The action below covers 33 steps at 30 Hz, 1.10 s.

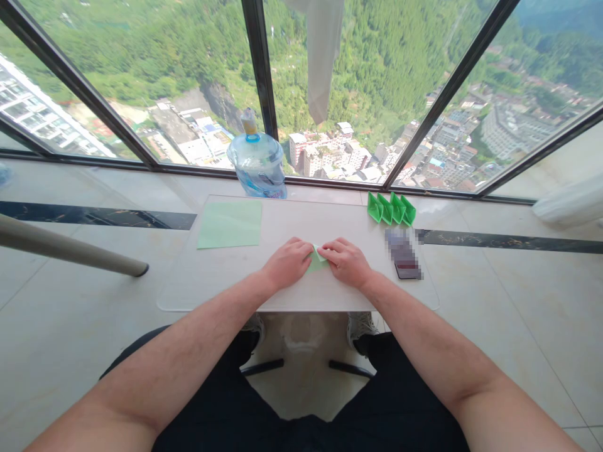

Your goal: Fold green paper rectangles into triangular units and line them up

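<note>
A small piece of light green paper (318,262), partly folded, lies between my two hands near the middle of the table. My left hand (291,261) grips its left side with the fingers drawn together. On the other side, my right hand (347,260) pinches a raised, paler flap of the same paper. Fingers hide much of its outline. A flat stack or sheet of light green paper (229,225) rests at the table's back left. Several folded bright green paper pieces (391,209) stand in a row at the back right.
The low white table (207,276) has rounded corners. A phone (406,257), partly pixelated, lies on its right side. Behind the table, a large water bottle (258,163) stands by the window. A beige pole (70,247) slants in from the left.
</note>
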### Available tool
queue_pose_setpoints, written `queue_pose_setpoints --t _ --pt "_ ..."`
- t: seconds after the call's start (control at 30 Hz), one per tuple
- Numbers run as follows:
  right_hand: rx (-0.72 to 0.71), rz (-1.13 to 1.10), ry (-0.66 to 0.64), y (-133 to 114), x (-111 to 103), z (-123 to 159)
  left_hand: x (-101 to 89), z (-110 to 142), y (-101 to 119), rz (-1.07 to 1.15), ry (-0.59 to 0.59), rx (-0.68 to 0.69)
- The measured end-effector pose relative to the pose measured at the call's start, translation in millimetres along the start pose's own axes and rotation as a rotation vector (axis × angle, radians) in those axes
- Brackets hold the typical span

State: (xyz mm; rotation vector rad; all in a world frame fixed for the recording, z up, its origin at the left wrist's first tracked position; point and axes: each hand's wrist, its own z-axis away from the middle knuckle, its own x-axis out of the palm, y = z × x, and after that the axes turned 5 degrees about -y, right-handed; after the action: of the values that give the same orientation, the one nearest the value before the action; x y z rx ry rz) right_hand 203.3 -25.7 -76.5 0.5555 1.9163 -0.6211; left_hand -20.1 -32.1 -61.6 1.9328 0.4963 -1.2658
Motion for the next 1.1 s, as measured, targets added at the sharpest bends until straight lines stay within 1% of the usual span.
queue_pose_setpoints --t 0.17,0.27,0.4,0.5,0.6,0.77,0.87,1.1 --pt "-0.039 0.019 -0.021 -1 -5 -2 3.0 0 -1 -0.025 0.013 0.04" --pt "-0.049 0.028 -0.033 0 -6 -2 2.8 0 0 -0.035 0.017 0.035" --pt "-0.03 0.034 -0.061 0 -6 -2 0.7 0 1 -0.044 0.01 0.031" --pt "-0.016 0.04 -0.094 0 -6 -1 0.6 0 2 -0.064 0.003 0.07" --pt "-0.015 0.034 -0.129 -1 -8 -2 2.1 -1 2 -0.102 0.022 0.106" --pt "-0.016 0.018 -0.172 -3 -13 -2 3.4 0 2 -0.154 0.028 0.107" --pt "-0.02 -0.002 -0.175 -3 -16 -3 2.6 0 2 -0.155 0.016 0.104" --pt "-0.054 -0.017 -0.135 0 -18 -1 2.6 0 2 -0.131 0.005 0.084"
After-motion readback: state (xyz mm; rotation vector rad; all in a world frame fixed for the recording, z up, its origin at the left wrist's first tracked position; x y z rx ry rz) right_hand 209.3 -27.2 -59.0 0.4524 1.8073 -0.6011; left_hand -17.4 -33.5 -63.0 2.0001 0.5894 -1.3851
